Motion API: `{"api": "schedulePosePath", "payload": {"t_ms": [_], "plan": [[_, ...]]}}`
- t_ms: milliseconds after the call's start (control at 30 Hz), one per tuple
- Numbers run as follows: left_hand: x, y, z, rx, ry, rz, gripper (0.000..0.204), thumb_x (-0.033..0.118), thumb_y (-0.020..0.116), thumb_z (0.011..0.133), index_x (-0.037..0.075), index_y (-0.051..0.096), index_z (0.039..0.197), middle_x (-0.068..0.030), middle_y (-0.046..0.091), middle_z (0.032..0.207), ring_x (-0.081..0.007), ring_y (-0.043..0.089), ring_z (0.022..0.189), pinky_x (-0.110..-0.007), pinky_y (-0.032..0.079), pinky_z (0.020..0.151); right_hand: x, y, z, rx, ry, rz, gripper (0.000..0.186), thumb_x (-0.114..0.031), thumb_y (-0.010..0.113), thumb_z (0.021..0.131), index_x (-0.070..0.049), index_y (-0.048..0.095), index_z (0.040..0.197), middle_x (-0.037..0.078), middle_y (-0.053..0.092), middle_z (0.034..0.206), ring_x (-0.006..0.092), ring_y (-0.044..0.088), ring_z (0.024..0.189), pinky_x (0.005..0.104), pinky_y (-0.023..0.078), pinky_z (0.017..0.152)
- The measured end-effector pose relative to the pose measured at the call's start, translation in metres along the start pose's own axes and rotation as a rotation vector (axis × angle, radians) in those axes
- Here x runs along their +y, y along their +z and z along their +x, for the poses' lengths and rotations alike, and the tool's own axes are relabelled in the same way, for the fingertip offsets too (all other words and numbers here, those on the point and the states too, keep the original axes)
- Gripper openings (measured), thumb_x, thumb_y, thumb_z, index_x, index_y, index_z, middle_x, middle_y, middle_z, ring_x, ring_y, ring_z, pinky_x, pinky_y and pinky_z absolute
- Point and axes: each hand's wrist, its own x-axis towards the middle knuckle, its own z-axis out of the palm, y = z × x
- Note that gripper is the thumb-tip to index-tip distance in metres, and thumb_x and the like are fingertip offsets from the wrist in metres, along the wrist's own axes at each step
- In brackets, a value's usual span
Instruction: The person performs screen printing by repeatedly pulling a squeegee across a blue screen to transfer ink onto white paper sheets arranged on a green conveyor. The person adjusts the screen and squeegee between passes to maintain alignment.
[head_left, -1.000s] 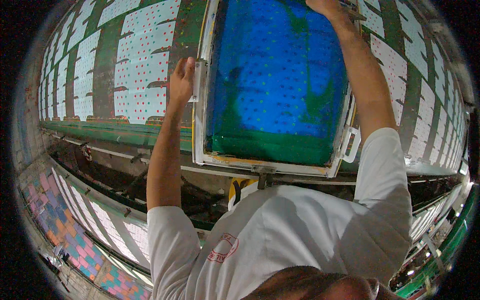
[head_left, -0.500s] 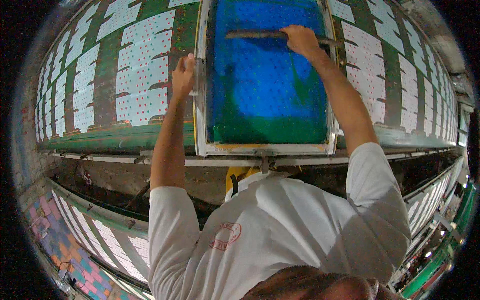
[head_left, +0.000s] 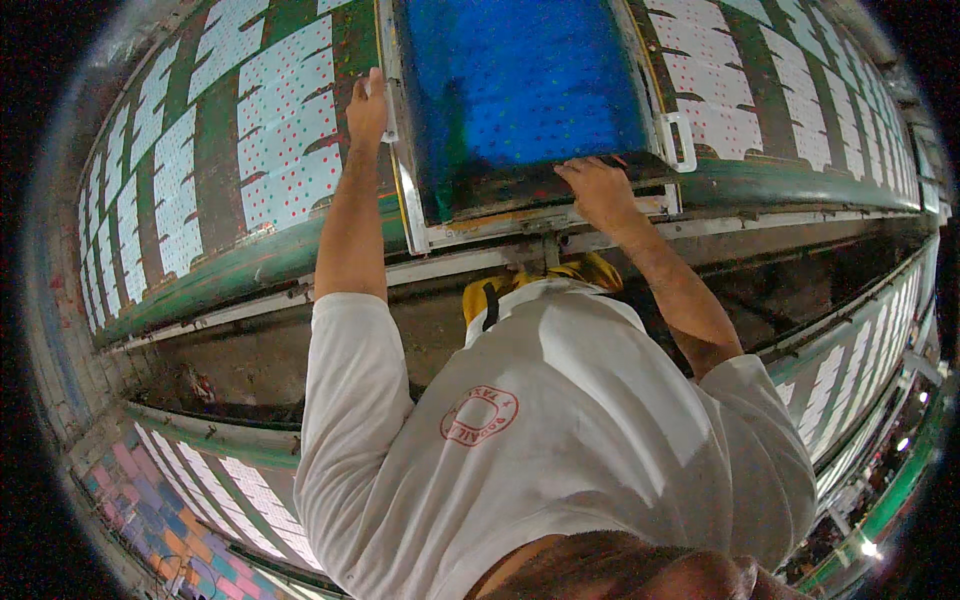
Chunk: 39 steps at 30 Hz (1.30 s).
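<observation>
Left hand (head_left: 367, 112) half-curled at screen frame's (head_left: 418, 237) left side, hold unclear; right hand (head_left: 603, 197) gripping dark bar (head_left: 515, 188) near its front edge

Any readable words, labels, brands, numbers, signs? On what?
Red ring-shaped print on the white shirt: lettering and a central shape; wording withheld, not quoted here.
Near rail of the frame: any marking too blurred to read.
Dotted sheets: dots, no lettering I can make out.
No other legible text.
</observation>
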Motion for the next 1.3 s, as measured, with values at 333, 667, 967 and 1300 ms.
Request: {"api": "schedulePosePath", "payload": {"t_ms": [333,667,967,1300], "plan": [[-0.01,0.001,0.009,-0.052,-0.035,-0.04,0.087,0.072,0.045,0.097,0.001,0.051,0.147,-0.0312,0.055,0.143,-0.0457,0.049,0.138,-0.048,0.038,0.115,0.02,-0.018,0.018,-0.114,-0.061,0.018,0.046,-0.014,0.076,0.075,-0.012,0.07,0.12,0.011,0.07,0.109,0.0301,0.07,0.104,0.0451,0.059,0.084],[-0.045,0.005,0.04,-0.11,-0.105,-0.04,0.089,0.071,0.052,0.096,-0.003,0.053,0.144,-0.0278,0.06,0.137,-0.0415,0.056,0.129,-0.046,0.041,0.109,0.0,0.015,-0.054,-0.013,-0.165,0.016,0.055,-0.013,0.067,0.083,-0.003,0.059,0.135,0.017,0.064,0.128,0.0325,0.064,0.119,0.0459,0.059,0.092],[-0.047,0.007,0.04,0.053,-0.063,0.197,0.088,0.07,0.053,0.096,-0.002,0.051,0.147,-0.0254,0.058,0.143,-0.0406,0.052,0.134,-0.044,0.039,0.113,0.084,-0.005,-0.076,-0.053,-0.095,0.521,0.058,-0.026,0.066,0.092,-0.005,0.052,0.145,0.022,0.05,0.15,0.0398,0.05,0.137,0.0481,0.045,0.113],[-0.045,0.004,0.039,0.017,-0.065,0.09,0.072,0.06,0.053,0.101,0.001,0.057,0.143,-0.0215,0.062,0.141,-0.0356,0.055,0.133,-0.042,0.04,0.112,0.243,0.04,-0.068,0.169,0.631,1.188,0.035,-0.02,0.06,0.103,-0.003,0.057,0.133,0.01,0.065,0.111,0.0214,0.059,0.101,0.0386,0.045,0.095]]}}
